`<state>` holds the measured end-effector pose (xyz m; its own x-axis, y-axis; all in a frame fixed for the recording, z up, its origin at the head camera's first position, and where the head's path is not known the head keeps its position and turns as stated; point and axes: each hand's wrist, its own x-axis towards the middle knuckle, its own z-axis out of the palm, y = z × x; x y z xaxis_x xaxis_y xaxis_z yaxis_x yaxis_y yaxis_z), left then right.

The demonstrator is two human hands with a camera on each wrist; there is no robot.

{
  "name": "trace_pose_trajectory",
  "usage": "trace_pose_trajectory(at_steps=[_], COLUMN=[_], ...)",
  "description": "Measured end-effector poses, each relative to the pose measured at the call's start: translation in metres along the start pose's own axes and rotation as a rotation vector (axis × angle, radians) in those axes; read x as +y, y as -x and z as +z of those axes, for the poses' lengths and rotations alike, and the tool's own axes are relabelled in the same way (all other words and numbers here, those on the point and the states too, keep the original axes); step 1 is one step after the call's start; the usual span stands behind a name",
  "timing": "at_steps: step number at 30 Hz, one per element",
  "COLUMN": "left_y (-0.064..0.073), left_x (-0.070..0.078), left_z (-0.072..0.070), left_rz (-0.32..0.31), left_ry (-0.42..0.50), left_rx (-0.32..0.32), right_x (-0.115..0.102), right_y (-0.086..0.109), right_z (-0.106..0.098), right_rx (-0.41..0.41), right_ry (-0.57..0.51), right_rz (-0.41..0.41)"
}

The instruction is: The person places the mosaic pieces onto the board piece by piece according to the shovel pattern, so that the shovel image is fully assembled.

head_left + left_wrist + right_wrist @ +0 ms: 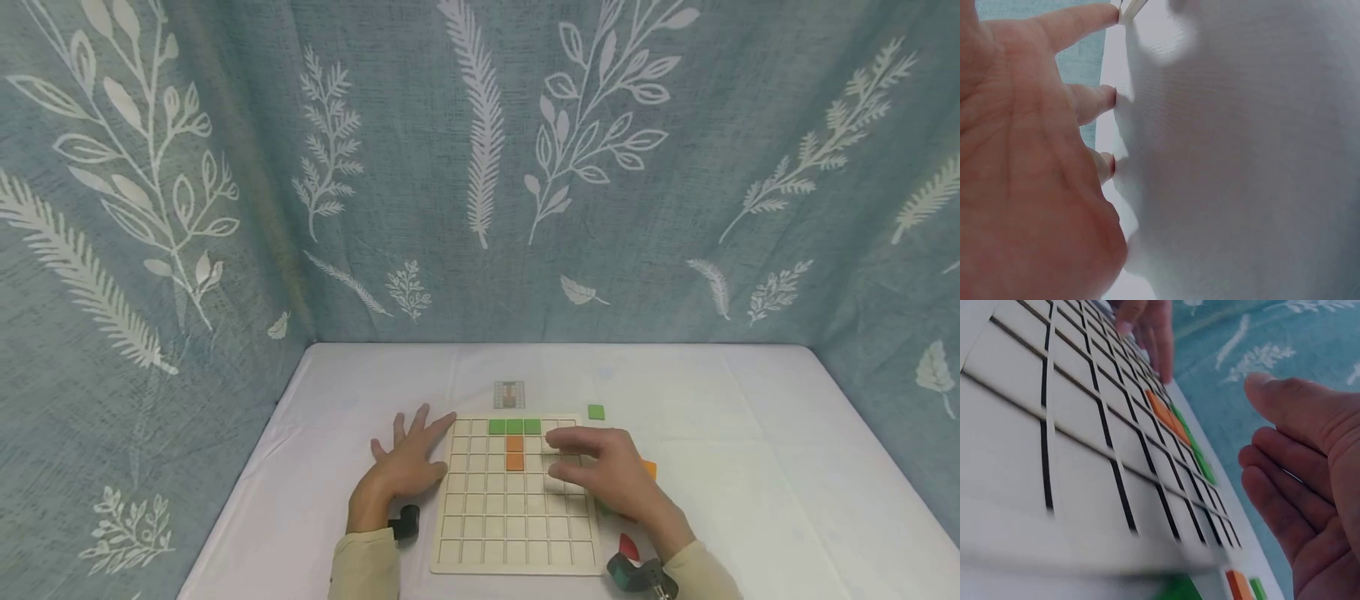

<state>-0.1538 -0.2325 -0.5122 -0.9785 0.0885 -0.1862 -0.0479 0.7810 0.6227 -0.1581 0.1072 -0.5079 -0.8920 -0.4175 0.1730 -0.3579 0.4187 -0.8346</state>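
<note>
A pale gridded board (pixel 495 505) lies on the white table. Three green tiles (pixel 514 427) fill neighbouring cells in its far row, and two orange tiles (pixel 514 452) run down from the middle one. With fingers spread, my left hand (pixel 405 467) rests at the board's left edge, index fingertip at the far corner and thumb by the side. My right hand (pixel 611 471) is over the board's right part, thumb and fingers apart; the right wrist view shows nothing between them. In that view the orange tiles (pixel 1167 417) stand out beyond bare cells.
A small printed pattern card (pixel 509 394) lies beyond the board. One loose green tile (pixel 596 412) sits past the far right corner. An orange piece (pixel 650 470) and a red piece (pixel 628 547) lie right of the board, partly covered by the right arm. A patterned blue-green curtain (pixel 420 167) surrounds the table.
</note>
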Motion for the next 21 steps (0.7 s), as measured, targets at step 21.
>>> trace_pose_trajectory(at_steps=[21], left_y=[0.009], left_x=[0.016], left_z=[-0.01], left_rz=[-0.015], left_ry=[-0.006], left_rx=[-0.017], right_x=[0.017], right_y=[0.046], right_z=[-0.053], right_rx=[0.127], right_ry=[0.136], right_rz=[0.139])
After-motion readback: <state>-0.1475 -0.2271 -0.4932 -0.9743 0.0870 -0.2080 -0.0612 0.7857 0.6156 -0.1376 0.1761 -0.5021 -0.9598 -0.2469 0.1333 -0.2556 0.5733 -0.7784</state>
